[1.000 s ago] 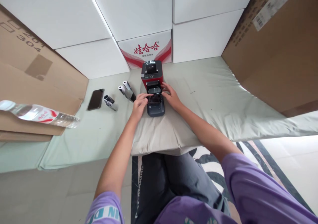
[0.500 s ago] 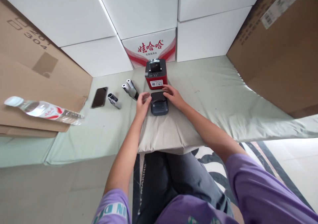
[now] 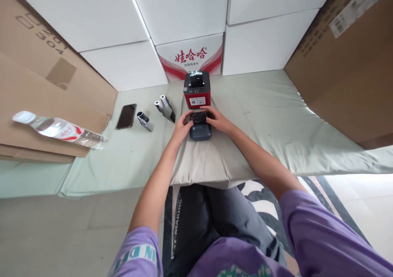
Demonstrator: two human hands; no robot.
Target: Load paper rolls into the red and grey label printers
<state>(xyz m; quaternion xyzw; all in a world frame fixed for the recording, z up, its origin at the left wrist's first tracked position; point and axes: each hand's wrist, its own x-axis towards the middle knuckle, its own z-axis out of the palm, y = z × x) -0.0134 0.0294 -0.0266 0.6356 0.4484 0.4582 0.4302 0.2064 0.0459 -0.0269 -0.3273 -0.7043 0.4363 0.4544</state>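
Observation:
A small dark blue portable printer [image 3: 200, 133] lies on the cloth-covered table right in front of me. Its black lid [image 3: 198, 118] looks tilted up at the far end. My left hand [image 3: 183, 126] grips the lid's left side, fingers curled behind it and thumb in front. On the other side my right hand [image 3: 217, 120] holds the lid in the same way. Just behind my fingers stands a red and black receipt printer [image 3: 197, 91] with a label on its front. What my fingertips touch behind the lid is partly hidden.
Left of the hands are paper rolls [image 3: 164, 107], another small roll [image 3: 143, 120] and a phone [image 3: 126, 116]. A water bottle [image 3: 61, 129] lies farther left by a cardboard box [image 3: 39, 76]. White boxes [image 3: 264, 43] line the back; a large carton [image 3: 353, 84] stands right.
Both hands have closed in on the portable printer's lid, and the lid has tilted up. The whole scene sits slightly farther right, as my head has turned a little.

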